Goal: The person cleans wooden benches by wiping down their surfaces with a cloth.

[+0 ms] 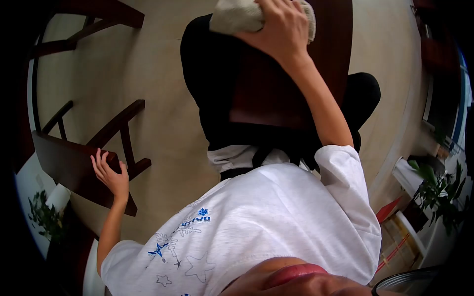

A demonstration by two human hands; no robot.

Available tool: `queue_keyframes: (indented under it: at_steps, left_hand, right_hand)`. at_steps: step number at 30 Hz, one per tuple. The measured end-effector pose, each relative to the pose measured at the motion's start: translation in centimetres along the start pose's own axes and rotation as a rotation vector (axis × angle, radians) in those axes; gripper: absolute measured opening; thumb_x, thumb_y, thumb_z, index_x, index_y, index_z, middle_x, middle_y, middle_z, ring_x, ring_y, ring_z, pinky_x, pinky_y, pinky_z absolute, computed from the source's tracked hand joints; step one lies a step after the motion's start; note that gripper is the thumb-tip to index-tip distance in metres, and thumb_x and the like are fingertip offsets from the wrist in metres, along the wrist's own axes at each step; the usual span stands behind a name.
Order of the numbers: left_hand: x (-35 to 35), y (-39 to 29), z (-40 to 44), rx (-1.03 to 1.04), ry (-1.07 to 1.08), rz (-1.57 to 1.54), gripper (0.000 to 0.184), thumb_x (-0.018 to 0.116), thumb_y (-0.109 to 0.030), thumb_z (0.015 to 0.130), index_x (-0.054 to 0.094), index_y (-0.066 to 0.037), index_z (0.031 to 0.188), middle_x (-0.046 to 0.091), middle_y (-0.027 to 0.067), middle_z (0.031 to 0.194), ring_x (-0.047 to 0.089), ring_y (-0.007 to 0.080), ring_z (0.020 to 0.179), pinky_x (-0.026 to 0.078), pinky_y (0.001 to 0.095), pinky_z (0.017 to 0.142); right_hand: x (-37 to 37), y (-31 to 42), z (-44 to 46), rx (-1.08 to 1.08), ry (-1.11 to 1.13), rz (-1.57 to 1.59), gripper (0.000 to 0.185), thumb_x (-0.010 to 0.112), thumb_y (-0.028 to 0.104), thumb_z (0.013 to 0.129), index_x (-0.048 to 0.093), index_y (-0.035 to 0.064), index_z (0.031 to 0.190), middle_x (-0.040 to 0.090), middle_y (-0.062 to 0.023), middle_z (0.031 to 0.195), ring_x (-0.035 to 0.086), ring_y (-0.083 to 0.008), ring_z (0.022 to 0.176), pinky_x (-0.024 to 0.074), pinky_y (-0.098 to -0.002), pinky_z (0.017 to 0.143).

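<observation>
My right hand [286,29] presses down on a folded beige cloth [237,17] at the top of the view, its fingers partly cut off by the frame edge. Under the cloth lies a long dark reddish-brown wooden surface [271,103], with a black-clad leg on either side of it. To the left, my left hand [111,176] rests on the edge of a dark wooden piece of furniture [69,160], with its fingers spread and nothing held.
Dark wooden legs [103,22] of other furniture stand at the upper left on a beige floor [163,79]. Green plants [439,190] are at the right, with another plant [44,217] at the lower left. A red object [388,209] lies at the lower right.
</observation>
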State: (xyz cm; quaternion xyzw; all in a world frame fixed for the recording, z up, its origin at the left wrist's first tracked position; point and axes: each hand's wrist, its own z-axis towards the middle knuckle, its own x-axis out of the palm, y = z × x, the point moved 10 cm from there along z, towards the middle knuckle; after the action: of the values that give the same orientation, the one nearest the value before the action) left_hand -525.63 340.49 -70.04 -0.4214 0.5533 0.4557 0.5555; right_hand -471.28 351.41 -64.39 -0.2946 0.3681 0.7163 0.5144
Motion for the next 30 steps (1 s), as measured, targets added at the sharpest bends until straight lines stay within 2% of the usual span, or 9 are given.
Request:
queue_keyframes:
  at_steps: [1, 7, 12, 13, 14, 15, 18, 21, 30]
  left_hand:
    - [0.0, 0.0, 0.1, 0.004, -0.001, 0.000, 0.059, 0.071, -0.009, 0.087, 0.049, -0.010, 0.142, 0.043, 0.0073, 0.162, 0.027, 0.0389, 0.156, 0.024, 0.0561, 0.123]
    - [-0.2, -0.5, 0.2, 0.000, 0.010, 0.000, 0.060, 0.072, -0.009, 0.086, 0.049, -0.008, 0.142, 0.044, 0.0087, 0.161, 0.026, 0.0392, 0.156, 0.023, 0.0557, 0.124]
    - [0.2, -0.3, 0.1, 0.000, 0.020, 0.013, 0.060, 0.073, -0.008, 0.086, 0.048, -0.007, 0.141, 0.043, 0.0095, 0.161, 0.026, 0.0397, 0.156, 0.023, 0.0558, 0.124]
    - [0.3, -0.2, 0.1, -0.008, 0.023, 0.013, 0.060, 0.073, -0.008, 0.086, 0.048, -0.007, 0.141, 0.043, 0.0095, 0.161, 0.026, 0.0397, 0.156, 0.023, 0.0558, 0.124]
    - [0.3, -0.4, 0.0, -0.004, 0.021, 0.007, 0.060, 0.073, -0.008, 0.086, 0.049, -0.007, 0.141, 0.043, 0.0095, 0.161, 0.026, 0.0398, 0.156, 0.023, 0.0559, 0.124]
    - [0.2, -0.5, 0.1, -0.001, 0.018, 0.003, 0.060, 0.073, -0.008, 0.086, 0.049, -0.007, 0.141, 0.043, 0.0095, 0.161, 0.026, 0.0398, 0.156, 0.023, 0.0560, 0.124]
    - [0.0, -0.8, 0.5, -0.006, 0.023, 0.005, 0.059, 0.073, -0.009, 0.085, 0.050, -0.007, 0.140, 0.044, 0.0098, 0.160, 0.027, 0.0406, 0.155, 0.024, 0.0560, 0.123]
    - [0.2, -0.4, 0.4, -0.013, 0.024, 0.002, 0.059, 0.073, -0.010, 0.086, 0.050, -0.007, 0.140, 0.044, 0.0094, 0.160, 0.027, 0.0411, 0.155, 0.024, 0.0561, 0.122]
    - [0.2, 0.0, 0.5, -0.022, 0.022, -0.024, 0.058, 0.072, -0.011, 0.087, 0.050, -0.009, 0.140, 0.044, 0.0087, 0.161, 0.027, 0.0413, 0.155, 0.024, 0.0563, 0.122]
  right_hand:
    - [0.1, 0.6, -0.8, -0.059, -0.022, -0.019, 0.058, 0.094, 0.051, 0.060, 0.065, 0.0115, 0.090, 0.067, -0.0028, 0.090, 0.067, -0.0226, 0.088, 0.0513, -0.0383, 0.082]
    - [-1.7, 7.0, -6.3, -0.018, 0.207, 0.185, 0.059, 0.095, 0.045, 0.053, 0.064, 0.0137, 0.093, 0.063, -0.0012, 0.091, 0.063, -0.0226, 0.090, 0.0468, -0.0369, 0.080]
    - [-4.4, 10.1, -12.9, -0.016, 0.207, 0.167, 0.049, 0.086, 0.047, 0.063, 0.068, 0.0131, 0.093, 0.064, -0.0009, 0.087, 0.061, -0.0200, 0.082, 0.0466, -0.0363, 0.079]
    - [-5.3, 9.9, -14.0, -0.024, 0.195, 0.146, 0.047, 0.085, 0.047, 0.064, 0.069, 0.0131, 0.093, 0.064, -0.0008, 0.086, 0.061, -0.0195, 0.080, 0.0465, -0.0362, 0.078]
    - [-5.9, 9.1, -14.9, -0.003, 0.315, 0.114, 0.037, 0.082, 0.041, 0.072, 0.069, 0.0115, 0.091, 0.066, -0.0012, 0.085, 0.064, -0.0192, 0.083, 0.0480, -0.0340, 0.079]
    - [-6.8, 7.8, -15.8, 0.050, 0.345, 0.111, 0.039, 0.082, 0.044, 0.073, 0.069, 0.0118, 0.090, 0.065, -0.0021, 0.083, 0.063, -0.0203, 0.082, 0.0474, -0.0358, 0.080]
    - [-10.0, 2.4, -18.2, 0.120, 0.278, -0.013, 0.054, 0.086, 0.057, 0.068, 0.070, 0.0091, 0.086, 0.062, -0.0033, 0.076, 0.059, -0.0229, 0.075, 0.0428, -0.0392, 0.076]
    - [-11.1, -1.0, -17.6, 0.199, 0.248, -0.031, 0.058, 0.090, 0.056, 0.061, 0.069, 0.0094, 0.089, 0.060, -0.0040, 0.076, 0.057, -0.0246, 0.072, 0.0416, -0.0388, 0.074]
    - [-9.2, -1.2, -14.8, 0.112, 0.284, -0.024, 0.059, 0.091, 0.054, 0.056, 0.070, 0.0103, 0.090, 0.061, -0.0030, 0.076, 0.058, -0.0237, 0.073, 0.0416, -0.0382, 0.073]
